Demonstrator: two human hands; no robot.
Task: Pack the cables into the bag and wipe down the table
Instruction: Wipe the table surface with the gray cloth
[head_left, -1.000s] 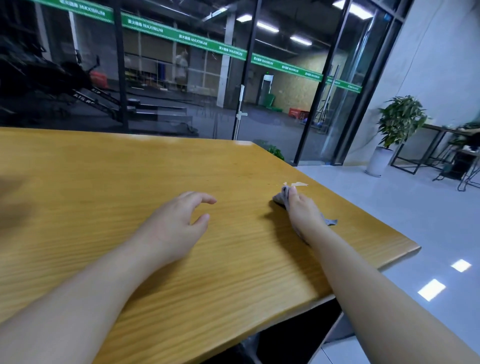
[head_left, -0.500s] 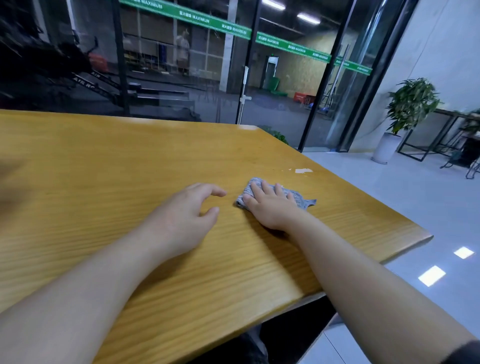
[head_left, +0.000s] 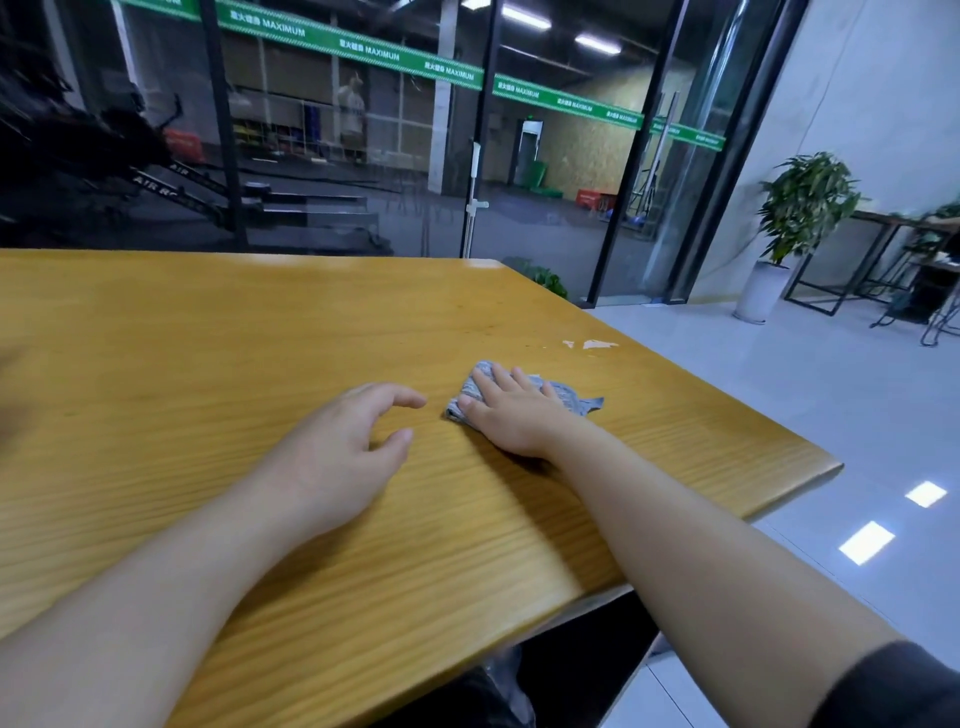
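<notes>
While the flat right hand (head_left: 511, 410) presses the grey woven cloth (head_left: 566, 397) on the yellow wooden counter (head_left: 208, 364), the idle, loosely curled left hand (head_left: 337, 457) may block its stroke.

The right hand (head_left: 511, 413) presses a grey cloth (head_left: 566, 397) flat on the table (head_left: 208, 338); the left hand (head_left: 337, 457) rests beside it.

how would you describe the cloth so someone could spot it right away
Start at the big yellow wooden table and go toward its right edge. The cloth lies flat under the right hand. It is small, crumpled and grey, unlike the pale chipped patch just beyond it.
</notes>
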